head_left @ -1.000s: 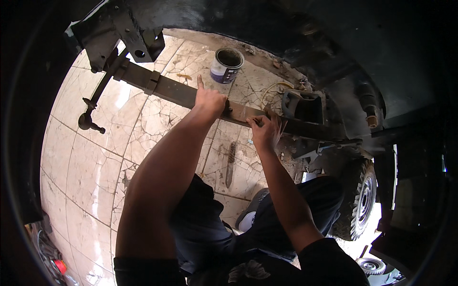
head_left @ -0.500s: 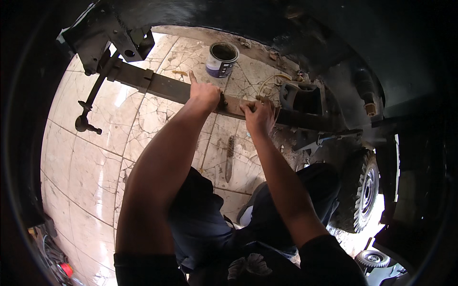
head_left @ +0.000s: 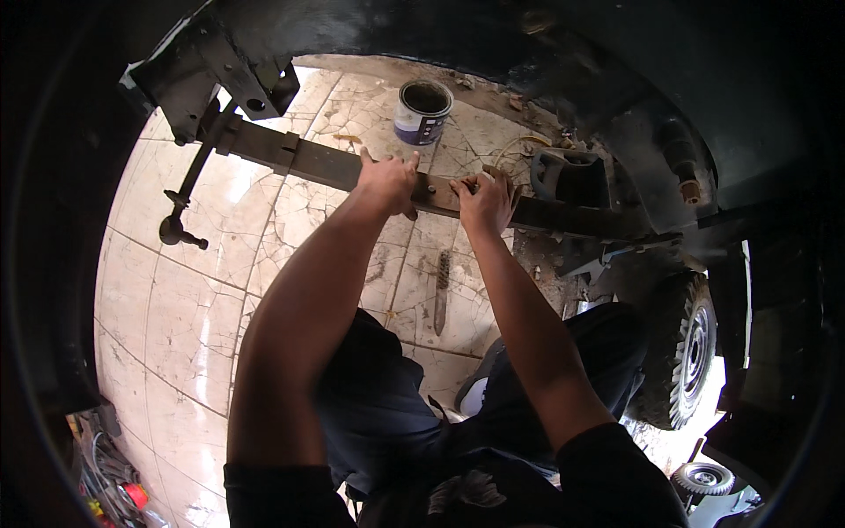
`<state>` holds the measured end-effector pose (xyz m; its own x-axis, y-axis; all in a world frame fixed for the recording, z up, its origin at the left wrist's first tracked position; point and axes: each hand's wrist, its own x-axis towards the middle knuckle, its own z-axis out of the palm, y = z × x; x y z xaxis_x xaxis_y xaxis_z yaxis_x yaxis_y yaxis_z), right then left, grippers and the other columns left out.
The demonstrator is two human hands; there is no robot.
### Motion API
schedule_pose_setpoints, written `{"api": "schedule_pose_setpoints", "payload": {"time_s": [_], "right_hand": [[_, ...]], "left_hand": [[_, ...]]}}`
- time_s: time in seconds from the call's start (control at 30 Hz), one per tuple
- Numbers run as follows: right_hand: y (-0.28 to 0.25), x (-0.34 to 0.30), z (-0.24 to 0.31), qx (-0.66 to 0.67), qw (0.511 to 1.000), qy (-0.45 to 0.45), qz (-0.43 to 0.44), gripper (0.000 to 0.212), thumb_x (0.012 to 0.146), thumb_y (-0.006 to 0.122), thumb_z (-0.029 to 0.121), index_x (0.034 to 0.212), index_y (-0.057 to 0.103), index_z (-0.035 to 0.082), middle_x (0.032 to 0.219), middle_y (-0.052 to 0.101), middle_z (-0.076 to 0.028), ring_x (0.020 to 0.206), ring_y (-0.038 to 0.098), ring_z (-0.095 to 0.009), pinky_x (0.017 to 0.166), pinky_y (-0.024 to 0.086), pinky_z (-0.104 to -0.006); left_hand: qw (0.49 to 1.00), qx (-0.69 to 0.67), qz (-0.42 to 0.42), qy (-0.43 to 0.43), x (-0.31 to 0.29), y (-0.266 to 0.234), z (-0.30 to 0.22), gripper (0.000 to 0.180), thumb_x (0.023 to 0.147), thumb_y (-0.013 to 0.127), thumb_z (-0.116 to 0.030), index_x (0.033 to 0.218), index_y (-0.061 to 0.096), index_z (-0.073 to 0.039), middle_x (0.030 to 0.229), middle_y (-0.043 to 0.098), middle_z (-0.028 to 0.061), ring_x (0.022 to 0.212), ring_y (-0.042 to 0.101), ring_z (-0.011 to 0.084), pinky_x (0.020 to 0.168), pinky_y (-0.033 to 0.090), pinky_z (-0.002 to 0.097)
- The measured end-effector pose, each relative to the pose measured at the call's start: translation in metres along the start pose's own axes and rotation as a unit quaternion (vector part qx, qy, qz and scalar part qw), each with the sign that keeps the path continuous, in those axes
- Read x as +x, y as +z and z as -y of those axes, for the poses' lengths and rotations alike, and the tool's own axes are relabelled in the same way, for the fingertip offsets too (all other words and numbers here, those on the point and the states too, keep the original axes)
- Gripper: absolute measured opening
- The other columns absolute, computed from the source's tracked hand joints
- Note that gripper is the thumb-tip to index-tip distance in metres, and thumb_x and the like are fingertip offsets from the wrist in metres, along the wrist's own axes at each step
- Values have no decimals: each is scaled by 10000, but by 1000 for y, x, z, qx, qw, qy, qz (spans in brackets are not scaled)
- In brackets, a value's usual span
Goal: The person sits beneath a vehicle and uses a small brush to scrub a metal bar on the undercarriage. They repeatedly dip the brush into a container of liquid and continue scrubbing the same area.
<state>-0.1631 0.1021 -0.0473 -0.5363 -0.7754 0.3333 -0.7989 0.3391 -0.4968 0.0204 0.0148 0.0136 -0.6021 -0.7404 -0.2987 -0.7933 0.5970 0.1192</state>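
Observation:
A long, flat, dark metal bar that looks like a leaf spring (head_left: 321, 165) runs across in front of me, under the vehicle. My left hand (head_left: 387, 183) is closed over its middle, with some fingers reaching past the far edge. A small round bolt head (head_left: 431, 188) shows on the bar between my hands. My right hand (head_left: 489, 204) rests on a browner stretch of the bar, thumb and fingers pinched together. Whatever lies in that pinch is too small or hidden to name. Behind the bar stands an opened paint can (head_left: 422, 125), white and purple.
A wire brush (head_left: 442, 290) lies on the cracked tile floor (head_left: 167, 299) near my shoe. A ball-jointed rod (head_left: 189, 187) and black bracket (head_left: 238, 88) hang at left. To the right are a dark hollow bracket (head_left: 572, 180) and a tyre (head_left: 694, 352). Dark bodywork arches overhead.
The whole view has shifted slightly, moving the scene right and down. My left hand has changed its finger position and uncovered the bolt head. My right hand stays at the same stretch of bar.

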Motion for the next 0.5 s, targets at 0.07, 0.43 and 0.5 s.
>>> {"api": "schedule_pose_setpoints", "payload": {"time_s": [0.07,0.43,0.5], "right_hand": [[-1,0,13,-6,1000,-3,0,225,810,906,349,871,819,151,1381,663,-45,1403,515,-309,1289,280,-525],[1,10,15,-24,1000,-3,10,237,842,881,439,907,850,213,1375,672,-48,1481,446,-291,1333,187,-533],[2,3,15,-22,999,21,24,236,836,885,435,913,852,215,1377,670,-46,1475,451,-291,1331,188,-540]], "left_hand": [[999,20,27,7,-2,-1,3,1385,706,966,-508,1727,133,-81,1614,511,171,1558,407,327,1283,215,683],[999,5,-22,-28,-30,6,20,1273,715,984,-375,1707,235,-101,1693,402,171,1612,321,312,1332,230,498],[999,7,-35,-12,-34,8,25,1258,712,983,-374,1702,256,-102,1694,403,169,1609,326,309,1331,232,500]]}}
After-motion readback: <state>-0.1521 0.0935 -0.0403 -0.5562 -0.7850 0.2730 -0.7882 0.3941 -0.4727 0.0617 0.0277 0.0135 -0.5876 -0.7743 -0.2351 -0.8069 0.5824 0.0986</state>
